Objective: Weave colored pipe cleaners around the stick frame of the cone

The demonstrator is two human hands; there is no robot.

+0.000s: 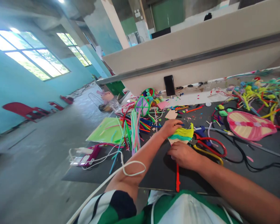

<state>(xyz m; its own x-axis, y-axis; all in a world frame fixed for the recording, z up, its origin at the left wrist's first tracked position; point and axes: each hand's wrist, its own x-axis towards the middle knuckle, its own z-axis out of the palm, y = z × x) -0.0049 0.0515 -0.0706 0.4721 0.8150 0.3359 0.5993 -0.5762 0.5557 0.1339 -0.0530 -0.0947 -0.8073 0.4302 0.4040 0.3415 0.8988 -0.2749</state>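
Between my hands lies a small card piece (182,133) covered with rows of fuzzy yellow and teal pipe cleaners; its lower part shows pale. My left hand (170,128) is closed on its upper left edge. Along the lower edge, my right hand (183,155) has its fingers pinched together, and a red pipe cleaner (177,177) runs down from under them toward the table's front edge. The fingertips of my right hand are partly hidden. Just right of the piece rest scissors (214,147) with red and yellow handles, beside a blue glue gun (202,132).
Loose pipe cleaners (135,130), a green plastic packet (105,130) and a purple device with a white cable (90,157) lie to the left. A phone (169,85) leans at the back. On the right are a pink-edged craft piece (250,126), black cords and piled pipe-cleaner flowers (259,93).
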